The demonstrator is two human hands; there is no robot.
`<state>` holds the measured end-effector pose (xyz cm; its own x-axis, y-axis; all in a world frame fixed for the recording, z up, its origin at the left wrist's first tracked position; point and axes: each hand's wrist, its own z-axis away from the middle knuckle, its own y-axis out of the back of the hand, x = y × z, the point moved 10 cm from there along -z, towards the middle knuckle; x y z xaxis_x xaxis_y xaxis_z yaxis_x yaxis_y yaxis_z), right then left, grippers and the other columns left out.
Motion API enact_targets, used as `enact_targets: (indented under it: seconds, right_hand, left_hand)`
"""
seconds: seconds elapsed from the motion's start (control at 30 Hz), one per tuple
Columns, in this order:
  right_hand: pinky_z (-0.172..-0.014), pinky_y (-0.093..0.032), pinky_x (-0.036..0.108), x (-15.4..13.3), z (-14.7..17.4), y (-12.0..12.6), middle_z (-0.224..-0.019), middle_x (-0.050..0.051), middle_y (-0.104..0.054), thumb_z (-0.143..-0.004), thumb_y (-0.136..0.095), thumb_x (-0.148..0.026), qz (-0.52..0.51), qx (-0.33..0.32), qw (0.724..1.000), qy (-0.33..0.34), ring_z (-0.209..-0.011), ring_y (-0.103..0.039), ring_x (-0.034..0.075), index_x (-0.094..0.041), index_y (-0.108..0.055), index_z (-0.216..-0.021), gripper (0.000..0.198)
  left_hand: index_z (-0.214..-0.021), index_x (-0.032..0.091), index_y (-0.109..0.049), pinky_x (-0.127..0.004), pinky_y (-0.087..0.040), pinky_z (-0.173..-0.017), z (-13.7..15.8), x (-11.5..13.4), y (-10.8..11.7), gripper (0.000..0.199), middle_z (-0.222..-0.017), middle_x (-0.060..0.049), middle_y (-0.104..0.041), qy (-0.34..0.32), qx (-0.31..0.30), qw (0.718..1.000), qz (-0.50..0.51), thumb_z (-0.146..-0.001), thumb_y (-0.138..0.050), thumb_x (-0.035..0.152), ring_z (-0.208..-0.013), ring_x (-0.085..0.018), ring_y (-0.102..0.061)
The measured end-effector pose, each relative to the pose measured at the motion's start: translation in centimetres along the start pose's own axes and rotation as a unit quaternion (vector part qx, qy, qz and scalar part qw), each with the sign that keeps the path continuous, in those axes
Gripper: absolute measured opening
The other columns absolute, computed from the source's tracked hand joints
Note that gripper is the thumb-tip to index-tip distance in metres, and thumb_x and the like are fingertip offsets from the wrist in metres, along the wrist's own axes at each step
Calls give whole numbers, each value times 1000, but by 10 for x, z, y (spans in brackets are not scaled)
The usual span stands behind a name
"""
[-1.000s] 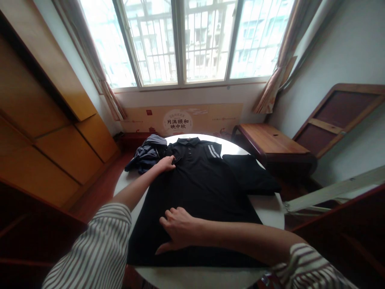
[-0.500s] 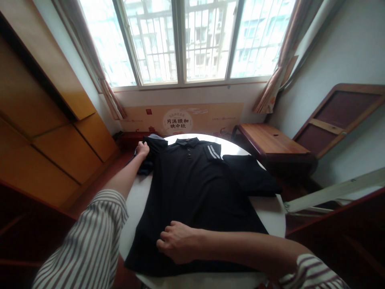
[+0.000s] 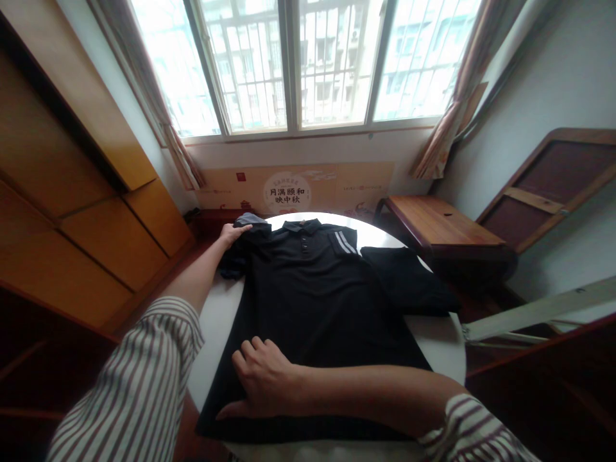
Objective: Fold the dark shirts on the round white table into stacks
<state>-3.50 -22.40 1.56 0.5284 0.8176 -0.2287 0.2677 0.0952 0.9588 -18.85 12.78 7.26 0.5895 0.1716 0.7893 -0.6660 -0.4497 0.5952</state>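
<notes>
Bundle (image 3: 253, 219) partly hidden by black shirt (image 3: 312, 289); left grip (image 3: 233, 233) touching sleeve (image 3: 258, 230).

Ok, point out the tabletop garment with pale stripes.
The black polo shirt, spread under the right hand: two pale stripes mark its right side. The folded black garment at right and the partly hidden bundle at left show none.

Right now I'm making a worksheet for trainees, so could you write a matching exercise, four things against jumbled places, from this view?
1. left hand
2. right hand
3. folded black cloth
4. poster

A. below the window
B. at a sleeve
C. on the table, right of the shirt in the picture
D. over the shirt's lower front

Pairs: 1-B, 2-D, 3-C, 4-A
</notes>
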Motion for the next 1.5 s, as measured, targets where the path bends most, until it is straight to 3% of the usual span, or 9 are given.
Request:
enact_targets:
  seconds: [0.1, 0.27, 0.5, 0.6, 0.73, 0.87, 1.17, 1.3, 1.5]
  right_hand:
    - [-80, -50, 47, 12, -13, -10, -105, 25, -64, -84, -54, -71, 44, -14, 996, -81, -100, -61, 36, -4, -60, -105, 71]
    - [-70, -51, 38, -9, -16, -18, -100, 19, -66, -90, -54, -19, 58, -52, 997, 9, -87, -65, 26, -2, -61, -106, 24]
    - [-59, -48, 35, -20, -14, -28, -88, 12, -64, -91, -53, -24, 55, -61, 996, 48, -74, -60, 22, -8, -60, -98, 19]
    - [-59, -48, 35, -22, -14, -28, -87, 12, -64, -93, -49, -22, 62, -51, 995, 53, -74, -61, 23, -6, -60, -101, 21]
    - [-57, -48, 34, -27, -10, -18, -88, 14, -65, -92, -53, -22, 71, -61, 994, 61, -74, -62, 23, -4, -61, -101, 21]
    - [-56, -50, 34, -31, -5, -15, -87, 12, -66, -91, -55, -23, 62, -59, 994, 74, -72, -63, 22, -5, -63, -100, 22]
    - [-48, -49, 30, -17, -7, -23, -89, 8, -72, -89, -56, -29, -21, -165, 983, 78, -71, -71, 23, -11, -64, -103, 24]
    - [-51, -49, 28, 64, -17, 21, -86, 8, -75, -92, -49, -38, -53, -165, 985, -26, -69, -72, 24, -20, -69, -89, 27]
    - [-85, -49, 27, 335, 5, 142, -98, 13, -74, -89, -54, -24, -37, 79, 922, -378, -97, -69, 24, -15, -71, -84, 19]
  left_hand:
    - [-99, 9, -72, -24, -53, -75, -3, 3, -2, 29, -87, -8, -74, -21, 2, 1000, 1, -78, -69, 28, -85, -21, -69]
    - [-112, 8, -68, -30, -52, -83, -6, 5, 11, 32, -104, -15, -73, -30, 56, 997, -35, -87, -55, 23, -97, -25, -68]
    - [-118, 10, -66, -39, -44, -101, 26, 55, -11, 32, -120, -20, -64, -130, 45, 984, -111, -90, -52, 21, -118, -32, -59]
    - [-127, 16, -61, -35, -44, -102, 68, 81, -66, 39, -126, -16, -61, -242, -68, 952, -172, -90, -56, 25, -117, -29, -58]
    - [-103, 19, -73, -27, -51, -86, 112, 79, -133, 31, -101, -8, -70, -299, -218, 897, -244, -84, -68, 43, -96, -25, -66]
    - [-102, 17, -73, -28, -47, -94, 96, 75, -143, 33, -114, -11, -68, -289, -208, 884, -302, -96, -50, 40, -110, -25, -62]
    - [-107, 14, -73, -38, -47, -98, 36, 48, -130, 32, -121, -20, -65, -179, -126, 922, -318, -85, -67, 36, -120, -34, -57]
    - [-104, 13, -75, -38, -48, -94, 16, 37, -120, 30, -116, -21, -69, -136, -89, 950, -267, -93, -53, 30, -112, -33, -63]
    - [-102, 14, -72, -34, -52, -87, -25, 6, -101, 25, -105, -11, -72, -44, -69, 983, -165, -94, -58, 32, -104, -27, -67]
